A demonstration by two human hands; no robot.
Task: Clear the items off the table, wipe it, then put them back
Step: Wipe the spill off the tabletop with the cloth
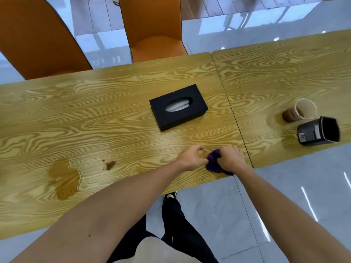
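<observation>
A: Cloth (214, 162) first: purple, bunched at the near edge of the table (95, 114), right of centre. The right hand (230, 158) is closed over it, fingers curled round the wad. The left hand (191, 157) sits just beside it on the left, fingers bent and seemingly pinching the cloth's left edge, though I cannot tell how firm that pinch is.

B: So the hands are together on the cloth. Which step is that?

A: My reading is getting the rag ready, between clearing and wiping. But the clearing looks unfinished: the black tissue box (178, 107) stands mid-table, far of the hands and well apart from them.

B: And the other items?

A: On the adjoining table (284, 73) to the right, a paper cup (300, 111) and a black container (319, 132), both tipped toward the camera or lying over; I cannot say which. They sit near each other and may touch.

B: What needs wiping?

A: A brownish puddle (64, 177) at the near left, and a small dark spot (109, 165) between it and the hands.

B: Next move, then?

A: Probably either lift the tissue box off to the right table, or carry the cloth left to the puddle. The second calls for a flatter cloth and a long reach leftward along the near edge.
</observation>
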